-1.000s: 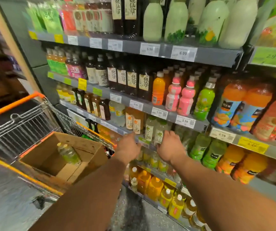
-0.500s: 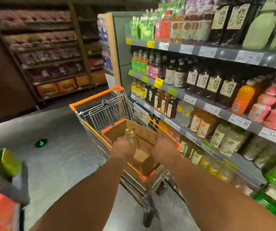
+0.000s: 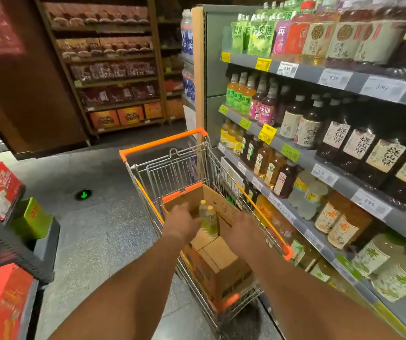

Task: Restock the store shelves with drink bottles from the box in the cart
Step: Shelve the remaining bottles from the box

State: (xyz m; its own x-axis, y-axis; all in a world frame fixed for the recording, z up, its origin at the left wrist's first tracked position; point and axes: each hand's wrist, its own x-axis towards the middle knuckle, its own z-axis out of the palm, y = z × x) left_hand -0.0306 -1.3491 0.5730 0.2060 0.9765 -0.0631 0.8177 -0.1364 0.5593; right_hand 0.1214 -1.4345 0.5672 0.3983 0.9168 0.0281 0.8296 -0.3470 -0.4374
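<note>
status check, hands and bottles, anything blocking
Left hand and right hand both open over the box, empty. Two bottles upright inside. Nothing blocking.

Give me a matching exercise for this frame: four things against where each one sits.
Things:
1. two yellow-capped clear drink bottles
2. open brown cardboard box
3. green arrow floor light
4. yellow price tag

Places:
A. on the grey floor, left of the cart
B. inside the wire shopping cart
C. hanging on a shelf edge
D. upright in the box

Pairs: 1-D, 2-B, 3-A, 4-C
</note>
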